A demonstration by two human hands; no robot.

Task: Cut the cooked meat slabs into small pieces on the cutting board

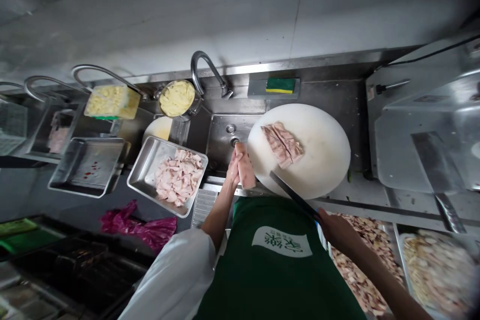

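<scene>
Cut meat (pixel 178 177) lies in the left-centre tray (pixel 147 160) while the left hand (pixel 233 167) grips an unsliced block (pixel 246 167) mid-frame, the right hand (pixel 330 225) clasps a knife (pixel 292 194), and a slab (pixel 282 144), not yet in small pieces, lies on the board (pixel 326 160).

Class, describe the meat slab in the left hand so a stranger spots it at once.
Find the big round white cutting board. At its left edge, the left hand grips a pale slab. Unlike the creased meat lying on the board, this one looks smoother and is held.
</scene>
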